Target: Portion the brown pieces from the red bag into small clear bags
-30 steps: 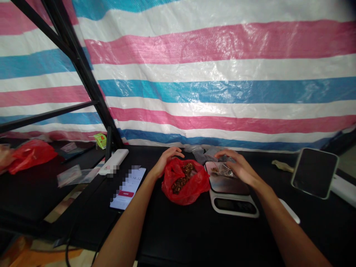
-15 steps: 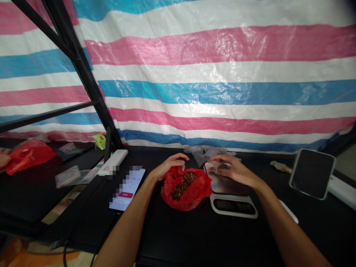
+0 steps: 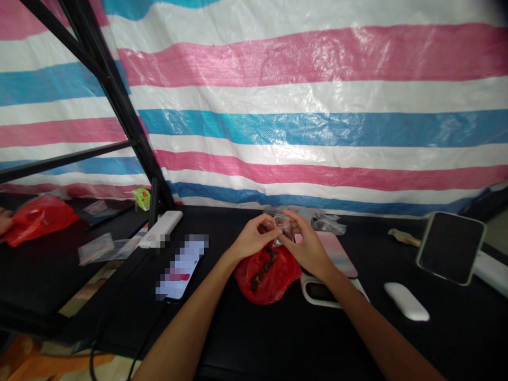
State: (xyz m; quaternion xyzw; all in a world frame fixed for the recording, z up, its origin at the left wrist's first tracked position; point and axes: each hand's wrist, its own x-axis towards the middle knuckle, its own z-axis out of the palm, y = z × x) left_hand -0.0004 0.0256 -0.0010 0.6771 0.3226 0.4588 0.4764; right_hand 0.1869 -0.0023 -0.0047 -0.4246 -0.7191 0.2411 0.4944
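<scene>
A small clear plastic bag [image 3: 282, 224] is pinched between my left hand [image 3: 254, 236] and my right hand [image 3: 308, 244], with the fingertips of both closed at its edges. It hangs over the far side of an open red plastic bag [image 3: 273, 288]. Dark brown dried bits [image 3: 262, 271] lie inside the red bag, partly hidden by my hands. Just right of it sits a kitchen scale [image 3: 337, 248] with a shiny top plate, and my right forearm crosses its display. What the clear bag contains is too small to make out.
More clear bags [image 3: 328, 221] lie behind the scale. At left are a lit phone [image 3: 180, 272] and a white bar-shaped device [image 3: 164, 227]. To the right are a white mouse [image 3: 407, 301] and a tilted dark-screened device [image 3: 450, 247]. Another person's hand [image 3: 5, 221] is at far left.
My right hand has come left from above the scale with the clear bag. My left hand has left the red bag's rim and joined it on the clear bag.
</scene>
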